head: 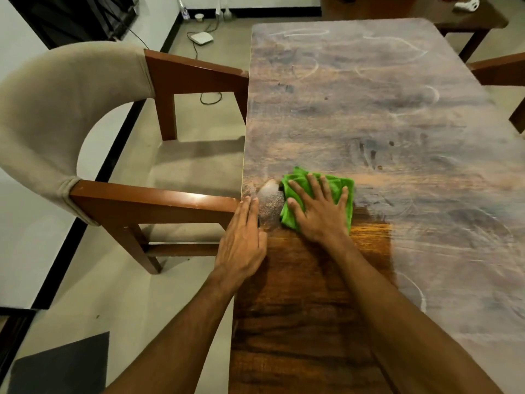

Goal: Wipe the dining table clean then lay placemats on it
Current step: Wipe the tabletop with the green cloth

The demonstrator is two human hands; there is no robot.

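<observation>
The wooden dining table (369, 115) fills the right half of the view, most of it covered in a pale dusty film with chalky smears. A dark glossy strip near me is free of dust. A folded green cloth (339, 186) lies near the table's left edge, and my right hand (319, 210) presses flat on it with fingers spread. My left hand (244, 240) rests at the table's left edge, fingers together, cupped beside a small heap of dust (270, 193) just left of the cloth. No placemats are in view.
A padded chair with wooden arms (159, 194) stands tight against the table's left side. Another chair's arm (502, 69) shows at the right. A second table (426, 9) stands beyond, and a white device with a cable (201, 37) lies on the floor.
</observation>
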